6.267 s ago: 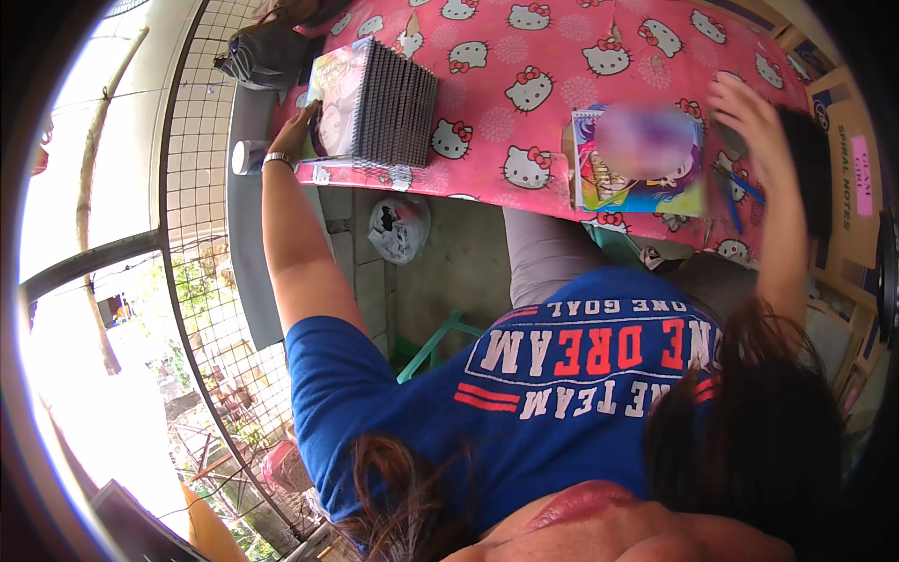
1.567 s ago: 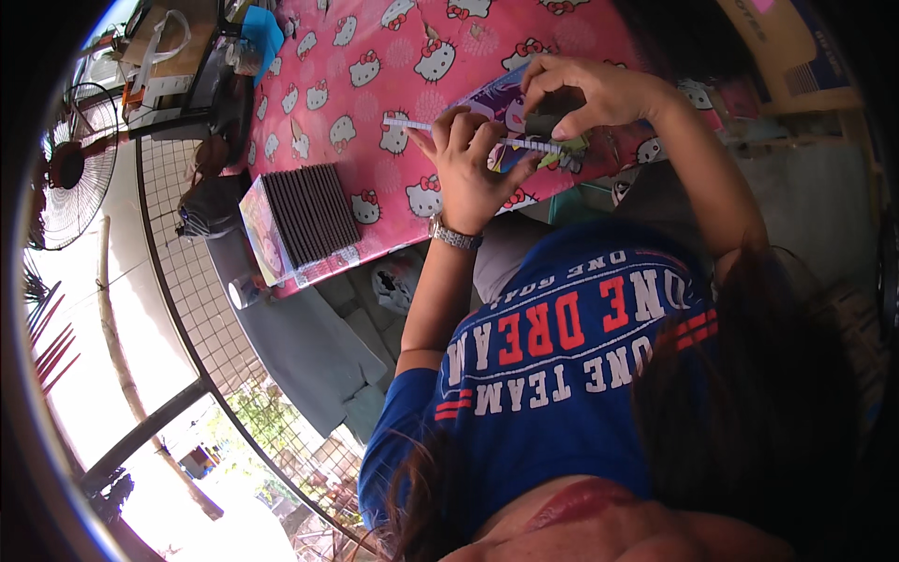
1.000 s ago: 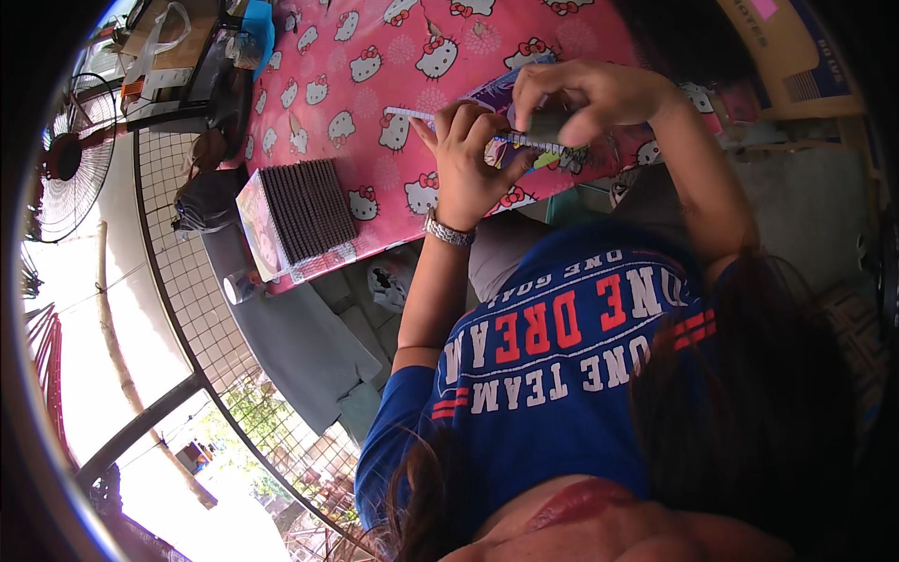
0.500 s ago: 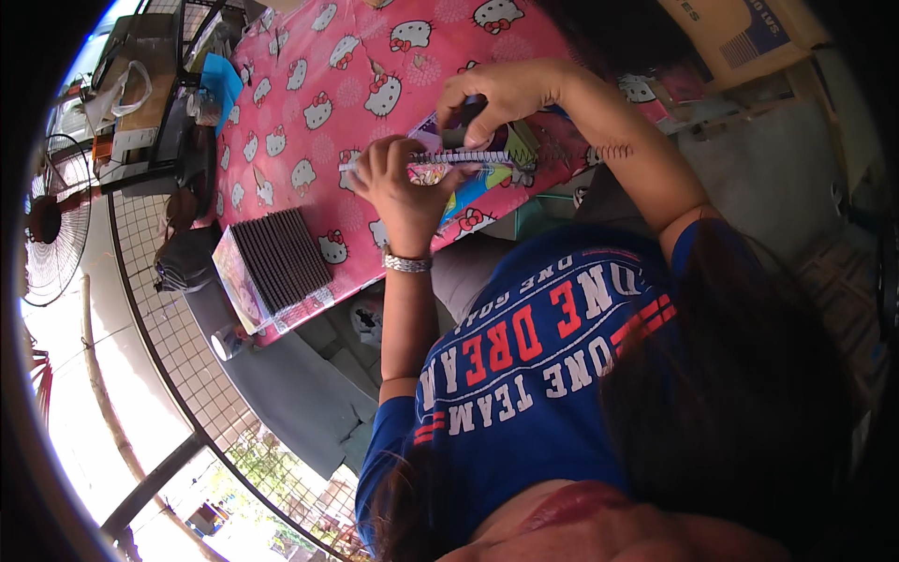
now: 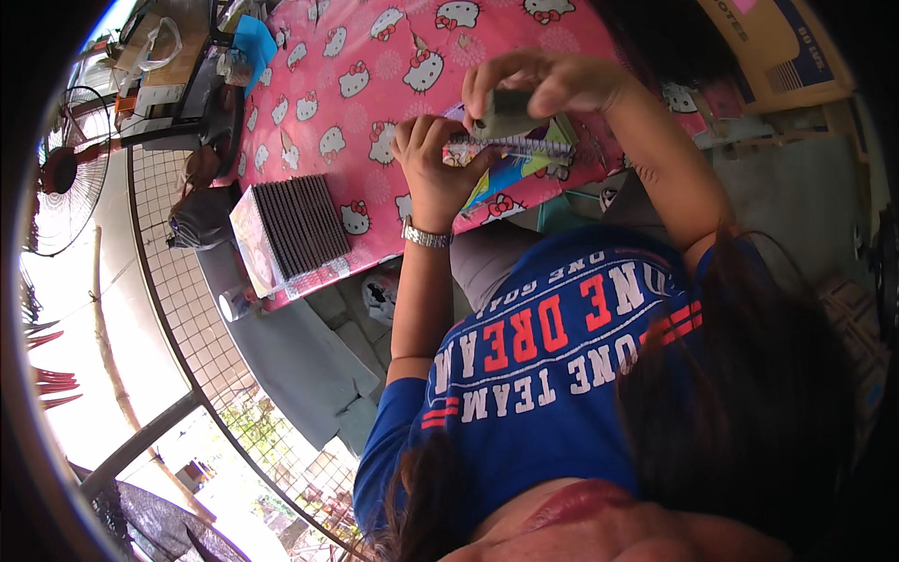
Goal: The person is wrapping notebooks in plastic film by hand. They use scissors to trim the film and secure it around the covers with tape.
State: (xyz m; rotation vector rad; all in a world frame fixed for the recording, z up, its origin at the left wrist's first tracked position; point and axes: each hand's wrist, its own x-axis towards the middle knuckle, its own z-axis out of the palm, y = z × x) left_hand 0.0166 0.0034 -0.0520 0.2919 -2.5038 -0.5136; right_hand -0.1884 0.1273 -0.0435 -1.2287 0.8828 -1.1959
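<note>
A spiral notebook point(image 5: 506, 176) with a colourful cover lies near the table's front edge. A wire coil point(image 5: 548, 147) runs along its upper edge. My left hand point(image 5: 435, 173) is closed on the notebook's left end, thumb along the coil side and the other fingers curled over. My right hand point(image 5: 562, 82), just above the notebook, grips a small greyish-green block point(image 5: 510, 112) between thumb and fingers. The block hides part of the notebook, and I cannot tell whether it touches the coil.
A stack of coil-bound notebooks point(image 5: 300, 225) stands at the table's left front corner. The pink patterned tablecloth point(image 5: 356, 122) covers the table. A fan point(image 5: 61, 173) stands at the far left, and a cardboard box point(image 5: 777, 56) sits at the back right.
My right hand has lifted slightly, and the block now shows clearly in it. The loose coil length that stuck out past the notebook's right end no longer shows. The view has shifted a little.
</note>
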